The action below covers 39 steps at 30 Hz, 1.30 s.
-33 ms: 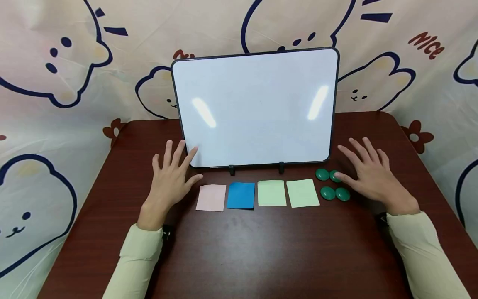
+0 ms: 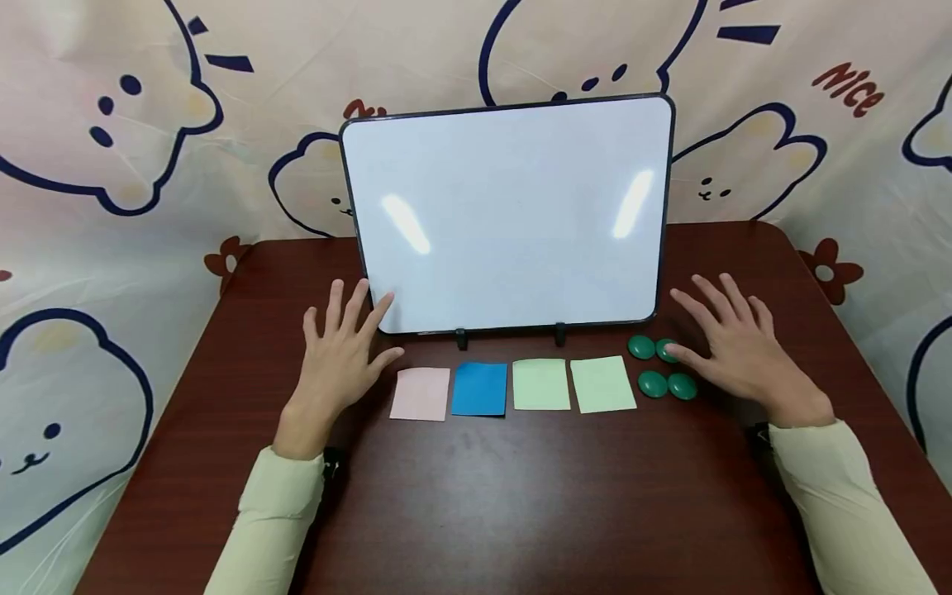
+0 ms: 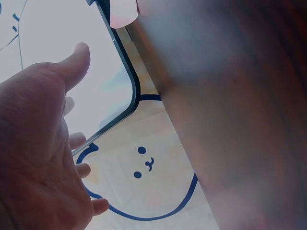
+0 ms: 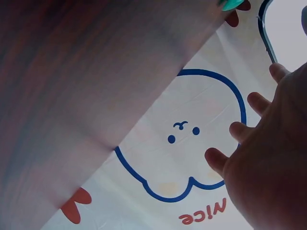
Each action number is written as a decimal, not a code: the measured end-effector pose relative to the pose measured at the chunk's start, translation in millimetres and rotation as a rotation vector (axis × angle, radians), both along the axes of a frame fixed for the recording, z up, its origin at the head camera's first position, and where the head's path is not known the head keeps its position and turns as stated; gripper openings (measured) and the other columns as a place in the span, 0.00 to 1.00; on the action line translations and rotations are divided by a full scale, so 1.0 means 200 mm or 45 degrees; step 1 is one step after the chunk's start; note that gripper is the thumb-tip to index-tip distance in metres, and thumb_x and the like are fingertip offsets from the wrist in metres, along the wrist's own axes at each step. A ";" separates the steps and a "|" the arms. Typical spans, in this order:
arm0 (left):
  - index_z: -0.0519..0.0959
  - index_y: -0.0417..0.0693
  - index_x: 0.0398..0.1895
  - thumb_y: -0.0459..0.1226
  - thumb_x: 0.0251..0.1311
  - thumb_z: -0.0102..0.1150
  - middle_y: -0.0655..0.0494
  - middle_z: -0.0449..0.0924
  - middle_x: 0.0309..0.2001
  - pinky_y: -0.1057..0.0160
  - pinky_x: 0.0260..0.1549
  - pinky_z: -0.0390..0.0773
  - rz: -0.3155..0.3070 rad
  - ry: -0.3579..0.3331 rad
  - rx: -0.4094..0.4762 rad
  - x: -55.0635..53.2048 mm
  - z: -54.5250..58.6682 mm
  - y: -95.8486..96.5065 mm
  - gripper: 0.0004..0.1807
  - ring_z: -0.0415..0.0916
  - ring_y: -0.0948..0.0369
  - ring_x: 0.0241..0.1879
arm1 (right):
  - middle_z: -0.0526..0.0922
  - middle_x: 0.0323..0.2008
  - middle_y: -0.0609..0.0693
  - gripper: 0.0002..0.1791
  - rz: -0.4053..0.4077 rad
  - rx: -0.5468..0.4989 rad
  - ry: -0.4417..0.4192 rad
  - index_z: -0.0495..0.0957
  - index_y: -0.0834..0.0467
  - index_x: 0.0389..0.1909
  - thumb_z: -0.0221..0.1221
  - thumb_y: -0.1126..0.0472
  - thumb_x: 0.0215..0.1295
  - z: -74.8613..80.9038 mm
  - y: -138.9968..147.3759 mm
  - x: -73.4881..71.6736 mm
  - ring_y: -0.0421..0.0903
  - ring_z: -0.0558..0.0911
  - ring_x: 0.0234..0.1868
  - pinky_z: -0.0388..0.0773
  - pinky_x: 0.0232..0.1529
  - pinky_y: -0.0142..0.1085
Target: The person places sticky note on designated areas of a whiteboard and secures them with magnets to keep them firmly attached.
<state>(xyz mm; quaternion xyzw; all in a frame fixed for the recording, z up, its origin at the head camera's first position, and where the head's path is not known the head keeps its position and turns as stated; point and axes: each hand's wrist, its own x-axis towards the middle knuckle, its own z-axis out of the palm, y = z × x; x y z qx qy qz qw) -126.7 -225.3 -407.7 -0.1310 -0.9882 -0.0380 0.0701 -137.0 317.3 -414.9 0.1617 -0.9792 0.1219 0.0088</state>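
My left hand (image 2: pixel 335 364), fingers spread, is by the lower left corner of a white board (image 2: pixel 513 215) with a dark frame; its index fingertip overlaps the board in the head view. On the right, my right hand (image 2: pixel 744 355) spreads its fingers beside several green round magnets (image 2: pixel 652 384), and its thumb partly covers one. Neither hand holds anything. Between the hands lies a row of sticky notes: a pink note (image 2: pixel 420 394), a blue note (image 2: pixel 479 389) and two pale green notes (image 2: pixel 541 384). The left wrist view shows the left palm (image 3: pixel 38 134) near the board.
The board leans upright on a stand with small black feet (image 2: pixel 462 339) at the back of the dark wooden table (image 2: pixel 521 504). A curtain (image 2: pixel 416 49) printed with cartoon bears hangs behind the table and along its sides.
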 end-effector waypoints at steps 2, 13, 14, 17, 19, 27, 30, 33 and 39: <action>0.47 0.65 0.80 0.59 0.64 0.57 0.47 0.39 0.81 0.28 0.68 0.41 -0.007 0.008 0.000 0.00 0.00 0.01 0.46 0.29 0.42 0.80 | 0.44 0.80 0.55 0.45 0.006 0.002 0.011 0.50 0.43 0.79 0.56 0.34 0.66 0.00 0.00 0.00 0.60 0.35 0.81 0.39 0.68 0.72; 0.62 0.59 0.75 0.56 0.61 0.63 0.44 0.56 0.75 0.31 0.61 0.56 -0.229 0.198 -0.167 0.02 -0.01 -0.01 0.40 0.44 0.43 0.78 | 0.62 0.71 0.62 0.40 0.072 0.115 -0.011 0.66 0.51 0.70 0.64 0.38 0.61 0.00 0.01 0.04 0.63 0.50 0.76 0.51 0.64 0.68; 0.65 0.58 0.73 0.55 0.60 0.64 0.43 0.58 0.73 0.32 0.60 0.58 -0.253 0.210 -0.169 0.02 -0.01 -0.01 0.38 0.46 0.43 0.77 | 0.63 0.70 0.62 0.39 0.078 0.124 0.002 0.67 0.51 0.69 0.64 0.39 0.61 0.01 0.00 0.04 0.63 0.52 0.75 0.52 0.64 0.68; 0.74 0.54 0.65 0.51 0.58 0.68 0.43 0.67 0.67 0.35 0.56 0.63 -0.317 0.237 -0.144 0.04 -0.01 0.00 0.32 0.55 0.44 0.72 | 0.66 0.67 0.62 0.37 0.103 0.127 0.034 0.69 0.52 0.68 0.65 0.40 0.61 0.02 -0.01 0.04 0.64 0.55 0.72 0.54 0.62 0.67; 0.78 0.50 0.58 0.48 0.57 0.70 0.44 0.73 0.60 0.37 0.53 0.66 -0.362 0.236 -0.108 0.05 -0.01 0.01 0.27 0.63 0.45 0.66 | 0.68 0.65 0.61 0.36 0.121 0.123 0.035 0.70 0.52 0.67 0.65 0.40 0.61 0.02 -0.01 0.04 0.64 0.57 0.71 0.55 0.62 0.66; 0.84 0.48 0.47 0.43 0.59 0.70 0.54 0.84 0.41 0.52 0.40 0.75 -0.439 0.060 -0.021 0.11 -0.03 0.05 0.15 0.80 0.54 0.42 | 0.72 0.61 0.64 0.34 0.112 0.148 -0.037 0.74 0.57 0.63 0.65 0.42 0.62 -0.03 -0.02 0.05 0.64 0.64 0.66 0.59 0.60 0.64; 0.84 0.47 0.47 0.42 0.59 0.70 0.54 0.85 0.40 0.53 0.40 0.76 -0.416 -0.004 -0.046 0.12 -0.02 0.06 0.15 0.81 0.56 0.42 | 0.73 0.60 0.64 0.33 0.114 0.146 -0.039 0.75 0.57 0.62 0.65 0.43 0.62 -0.03 -0.02 0.05 0.64 0.66 0.65 0.60 0.60 0.63; 0.84 0.46 0.46 0.40 0.58 0.70 0.54 0.84 0.40 0.52 0.40 0.78 -0.415 -0.033 -0.066 0.12 -0.02 0.07 0.14 0.82 0.55 0.42 | 0.74 0.59 0.64 0.32 0.122 0.147 -0.054 0.75 0.58 0.62 0.65 0.43 0.63 -0.02 -0.02 0.04 0.64 0.67 0.64 0.62 0.59 0.63; 0.85 0.46 0.43 0.36 0.59 0.69 0.54 0.84 0.38 0.53 0.40 0.79 -0.438 -0.048 -0.034 0.11 -0.02 0.07 0.09 0.82 0.56 0.41 | 0.79 0.54 0.63 0.29 0.148 0.131 -0.070 0.78 0.59 0.59 0.67 0.48 0.61 -0.02 -0.03 0.00 0.63 0.73 0.59 0.67 0.56 0.62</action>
